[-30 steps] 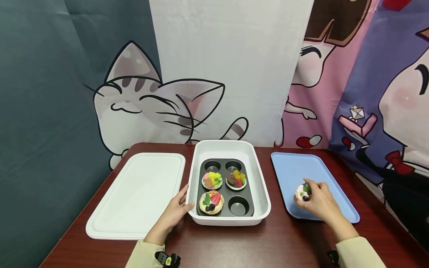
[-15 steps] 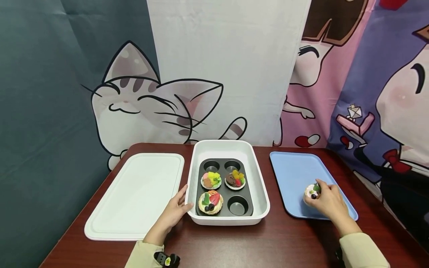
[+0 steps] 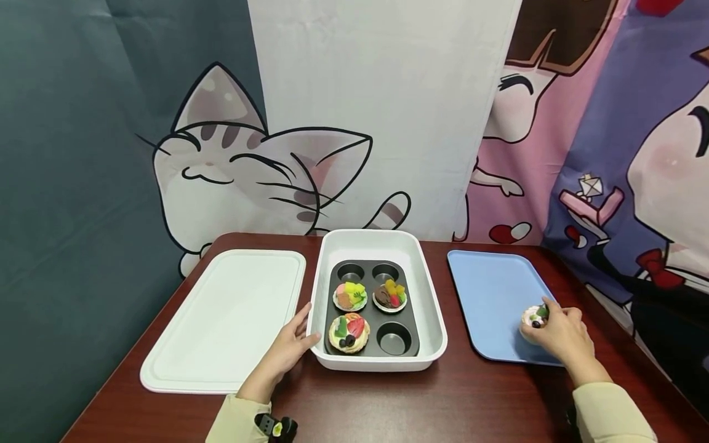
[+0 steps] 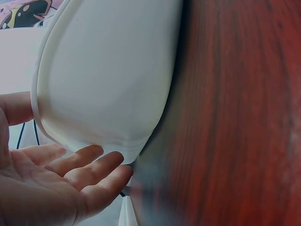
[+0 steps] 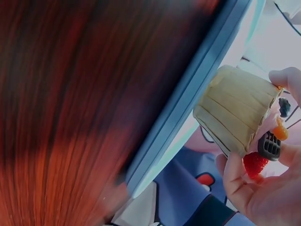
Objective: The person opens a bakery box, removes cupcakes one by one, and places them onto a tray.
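A cupcake [image 3: 534, 317] with cream and fruit on top, in a pale pleated cup [image 5: 237, 110], is pinched by my right hand [image 3: 562, 335] over the near right of the blue tray [image 3: 493, 283]. The right wrist view shows its base close to the tray's surface; whether they touch I cannot tell. My left hand [image 3: 285, 344] rests at the near left corner of the white bin [image 4: 108, 61], thumb at the rim, fingers loosely extended against the outside. In the bin lies a dark muffin pan [image 3: 371, 307] with several cups; three hold fruit-topped cakes, including a strawberry one [image 3: 349, 334].
A flat white lid or board [image 3: 227, 323] lies left of the bin. All of it stands on a reddish-brown wooden table [image 3: 388, 406]. Behind the table hangs a cartoon-printed cloth [image 3: 388, 123].
My right hand has moved rightward over the blue tray with the cupcake in its grip. The left hand and the bin have stayed in place.
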`<state>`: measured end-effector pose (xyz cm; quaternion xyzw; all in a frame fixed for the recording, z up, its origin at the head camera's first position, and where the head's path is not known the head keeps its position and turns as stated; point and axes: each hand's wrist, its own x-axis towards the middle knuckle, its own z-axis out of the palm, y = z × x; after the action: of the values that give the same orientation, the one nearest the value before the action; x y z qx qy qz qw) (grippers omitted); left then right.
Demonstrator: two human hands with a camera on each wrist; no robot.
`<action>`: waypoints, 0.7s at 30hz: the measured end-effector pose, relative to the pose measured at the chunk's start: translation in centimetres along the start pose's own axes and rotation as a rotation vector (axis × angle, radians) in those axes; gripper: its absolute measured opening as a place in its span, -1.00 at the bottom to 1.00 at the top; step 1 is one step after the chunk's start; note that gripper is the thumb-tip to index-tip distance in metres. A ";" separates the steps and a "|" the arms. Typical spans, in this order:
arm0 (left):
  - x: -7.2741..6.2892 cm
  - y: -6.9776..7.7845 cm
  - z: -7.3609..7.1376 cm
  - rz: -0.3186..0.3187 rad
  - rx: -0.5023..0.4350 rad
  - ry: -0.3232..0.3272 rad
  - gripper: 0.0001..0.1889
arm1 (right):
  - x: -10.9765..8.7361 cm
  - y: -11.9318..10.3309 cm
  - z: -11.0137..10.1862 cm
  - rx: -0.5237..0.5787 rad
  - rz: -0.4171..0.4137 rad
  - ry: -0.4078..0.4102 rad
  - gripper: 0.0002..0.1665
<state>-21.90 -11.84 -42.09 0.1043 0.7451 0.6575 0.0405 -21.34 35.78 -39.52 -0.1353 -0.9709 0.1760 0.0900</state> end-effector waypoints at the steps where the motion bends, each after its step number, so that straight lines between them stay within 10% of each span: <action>1: 0.0 0.0 0.0 0.000 -0.001 0.000 -0.32 | 0.1 0.2 -0.1 -0.005 0.010 -0.001 -0.02; 13: 0.1 -0.4 0.1 0.006 -0.016 0.006 -0.32 | 1.1 2.1 -0.5 -0.012 0.115 -0.088 0.10; 21: 0.2 -0.2 0.1 0.003 -0.007 0.011 -0.32 | 0.6 -2.2 -1.5 -0.047 -0.045 0.067 0.12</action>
<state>-22.13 -11.73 -42.32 0.1017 0.7428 0.6608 0.0359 -22.08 34.41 -37.28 -0.1211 -0.9740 0.1464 0.1230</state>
